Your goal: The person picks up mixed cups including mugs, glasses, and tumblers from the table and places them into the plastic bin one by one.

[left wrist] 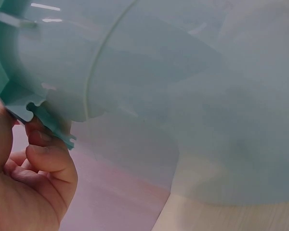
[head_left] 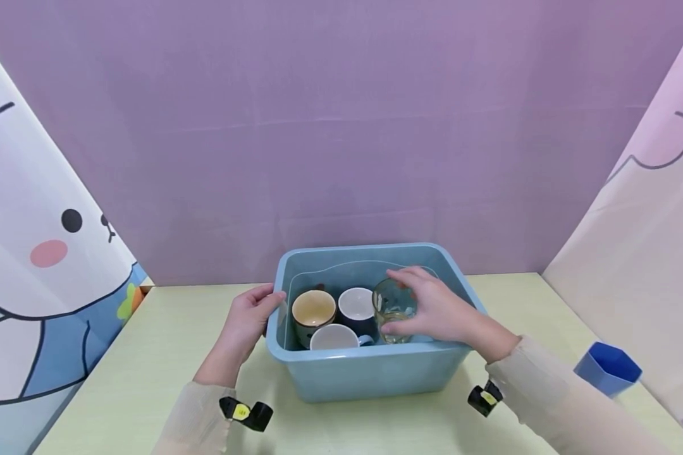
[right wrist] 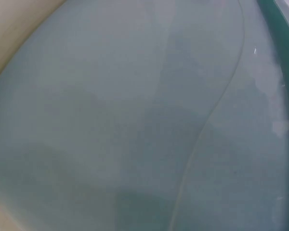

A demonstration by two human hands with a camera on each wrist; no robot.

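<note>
My left hand (head_left: 249,322) grips the left rim of a blue plastic basin (head_left: 370,376). In the left wrist view, its fingers (left wrist: 50,156) curl under the basin's rim. Inside the basin's right part, my right hand (head_left: 432,308) holds a clear drinking glass (head_left: 388,306) between thumb and fingers. Left of the glass stand a dark mug with a white inside (head_left: 356,304) and a mug with a cream-yellow inside (head_left: 314,309). Nearer the front wall is a white-lined mug (head_left: 332,339) with a blue handle. The right wrist view shows only the basin's outer wall (right wrist: 135,96), the hand being hidden.
The basin stands on a pale table (head_left: 131,360) close to a purple backdrop (head_left: 341,139). A blue hexagonal cup (head_left: 606,370) is on the table at the right, beyond my right forearm. Printed cloth panels flank the table on both sides.
</note>
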